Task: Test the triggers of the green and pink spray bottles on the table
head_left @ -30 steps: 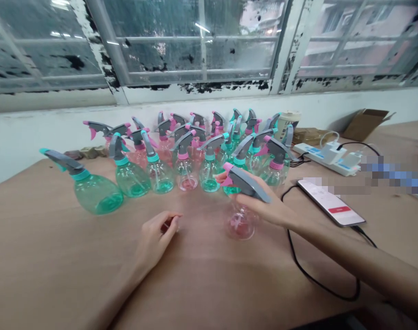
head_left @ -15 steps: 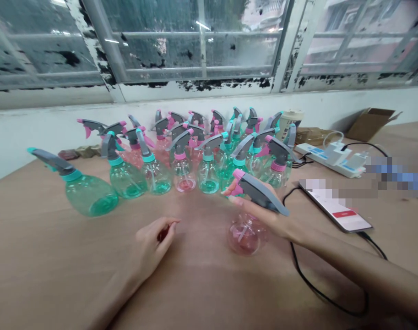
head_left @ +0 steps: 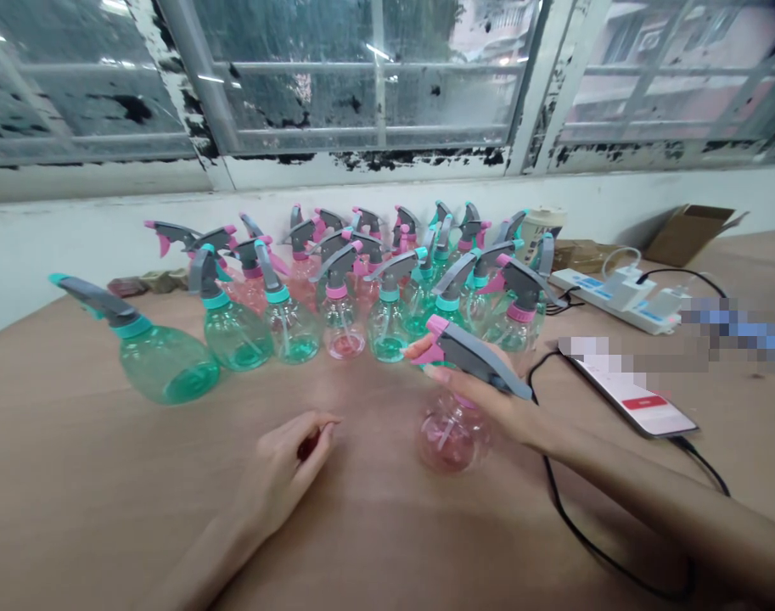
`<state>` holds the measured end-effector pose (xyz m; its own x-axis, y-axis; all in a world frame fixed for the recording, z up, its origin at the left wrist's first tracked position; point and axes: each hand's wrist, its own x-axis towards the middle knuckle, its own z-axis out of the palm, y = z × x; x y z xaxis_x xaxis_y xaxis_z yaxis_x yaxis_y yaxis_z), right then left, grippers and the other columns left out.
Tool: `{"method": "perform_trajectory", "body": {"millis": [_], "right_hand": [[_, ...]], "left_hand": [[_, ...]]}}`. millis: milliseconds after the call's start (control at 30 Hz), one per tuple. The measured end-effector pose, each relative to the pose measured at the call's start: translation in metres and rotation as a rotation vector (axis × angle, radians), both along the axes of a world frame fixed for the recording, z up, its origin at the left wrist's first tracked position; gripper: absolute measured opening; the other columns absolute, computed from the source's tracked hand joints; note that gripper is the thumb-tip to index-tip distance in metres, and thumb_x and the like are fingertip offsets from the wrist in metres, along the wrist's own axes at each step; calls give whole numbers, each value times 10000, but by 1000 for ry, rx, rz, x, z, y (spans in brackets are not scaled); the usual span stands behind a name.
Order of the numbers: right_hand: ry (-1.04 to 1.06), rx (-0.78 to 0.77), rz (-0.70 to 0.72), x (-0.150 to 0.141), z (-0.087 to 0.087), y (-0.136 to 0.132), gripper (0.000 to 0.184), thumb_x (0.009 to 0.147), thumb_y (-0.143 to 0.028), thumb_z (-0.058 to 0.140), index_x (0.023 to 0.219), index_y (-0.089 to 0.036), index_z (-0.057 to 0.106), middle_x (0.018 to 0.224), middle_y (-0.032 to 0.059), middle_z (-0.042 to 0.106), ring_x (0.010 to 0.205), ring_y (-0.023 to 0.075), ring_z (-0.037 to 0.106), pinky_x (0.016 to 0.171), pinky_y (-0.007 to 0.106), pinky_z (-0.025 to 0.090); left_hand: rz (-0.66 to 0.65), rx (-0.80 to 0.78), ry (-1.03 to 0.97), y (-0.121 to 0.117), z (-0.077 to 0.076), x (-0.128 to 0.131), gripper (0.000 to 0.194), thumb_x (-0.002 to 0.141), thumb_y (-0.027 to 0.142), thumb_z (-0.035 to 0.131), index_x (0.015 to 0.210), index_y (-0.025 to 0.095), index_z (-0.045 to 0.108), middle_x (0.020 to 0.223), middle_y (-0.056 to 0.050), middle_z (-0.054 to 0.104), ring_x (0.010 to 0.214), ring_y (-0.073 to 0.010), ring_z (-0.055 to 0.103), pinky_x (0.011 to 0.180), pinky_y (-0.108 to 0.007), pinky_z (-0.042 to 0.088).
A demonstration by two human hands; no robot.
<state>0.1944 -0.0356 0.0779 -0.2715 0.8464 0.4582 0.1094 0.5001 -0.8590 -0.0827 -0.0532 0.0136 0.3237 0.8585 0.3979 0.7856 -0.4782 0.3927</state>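
Observation:
My right hand (head_left: 489,403) is closed around the neck of a pink spray bottle (head_left: 454,437), below its grey sprayer head with a pink nozzle and trigger. The bottle's clear pink body hangs under the hand, a little tilted; whether its base touches the table I cannot tell. My left hand (head_left: 291,462) rests near the middle of the table, fingers curled in and thumb close to the index finger, with nothing visible in it. Closest beyond the hands stand a pink-collared spray bottle (head_left: 345,331) and a green spray bottle (head_left: 388,327).
Several green and pink spray bottles crowd along the wall, with one green bottle (head_left: 167,361) at the left end. A phone (head_left: 629,390) with a black cable (head_left: 569,522), a power strip (head_left: 622,297), a paper cup (head_left: 540,229) and a cardboard box (head_left: 689,233) lie to the right.
My right hand and the pink spray bottle have shifted slightly left. My left hand has moved a little to the right, still curled. The view has moved slightly.

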Motion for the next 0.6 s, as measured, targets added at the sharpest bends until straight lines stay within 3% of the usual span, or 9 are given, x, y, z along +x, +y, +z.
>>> {"method": "perform_trajectory", "body": {"millis": [167,333,467,600], "right_hand": [[-20,61,0,1,-4,2,223,853,-331,621,1070,-277,632,1068,15,671,933,196,637,856,367,500],[-68,85,-66,0,0,3,124,853,-338,607,943,-260,641,923,14,654,783,178,605,738,343,496],[-126,106,-84,0,1,4,169,867,-355,598,751,-233,592,717,-16,546,643,137,513,597,281,438],[-135,100,-73,2,-2,5,224,886,-356,575,708,-223,553,626,-37,465,539,106,433,489,243,362]], "left_hand": [[21,39,102,2,1,-1,249,952,309,411,950,209,639,783,-16,647,660,-161,617,644,-274,500],[59,114,151,6,-2,3,301,946,346,425,1125,178,600,1165,-122,604,1094,-274,578,919,-449,490],[78,32,222,7,-10,5,369,943,387,443,1205,166,579,1326,-156,528,1226,-313,503,999,-513,436],[102,-8,269,9,-15,4,421,953,417,414,1260,169,562,1404,-163,478,1311,-329,434,1041,-535,395]]}}
